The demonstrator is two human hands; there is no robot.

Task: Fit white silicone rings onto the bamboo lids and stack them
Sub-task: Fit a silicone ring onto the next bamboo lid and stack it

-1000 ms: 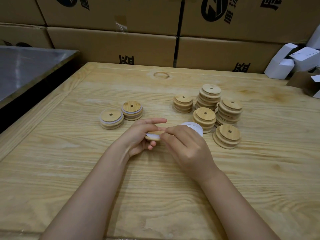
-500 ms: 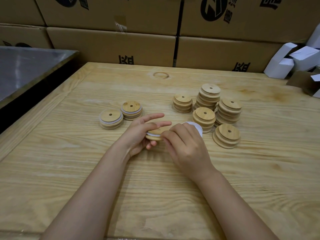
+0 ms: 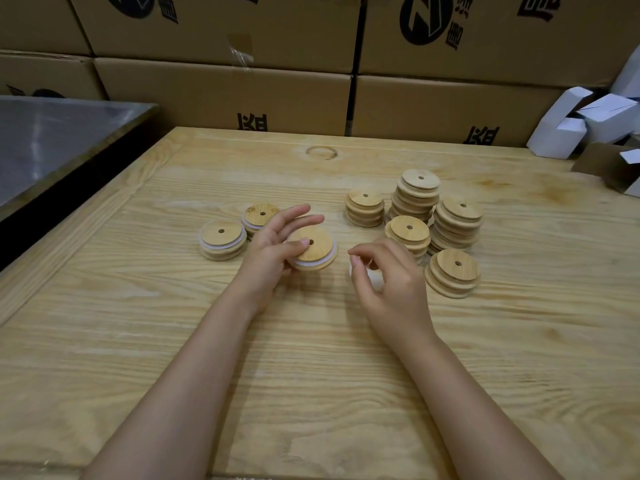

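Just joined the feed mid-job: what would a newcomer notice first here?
The left hand holds a bamboo lid with a white ring fitted, over the middle of the table. Right of it, five stacks of bare lids cluster; two ringed stacks sit to the left.

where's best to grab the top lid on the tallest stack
Pinch the top lid by its rim, at opposite edges, coming from above. It lies flat on the tallest stack, higher than the neighbouring stacks, so its round edge is exposed.
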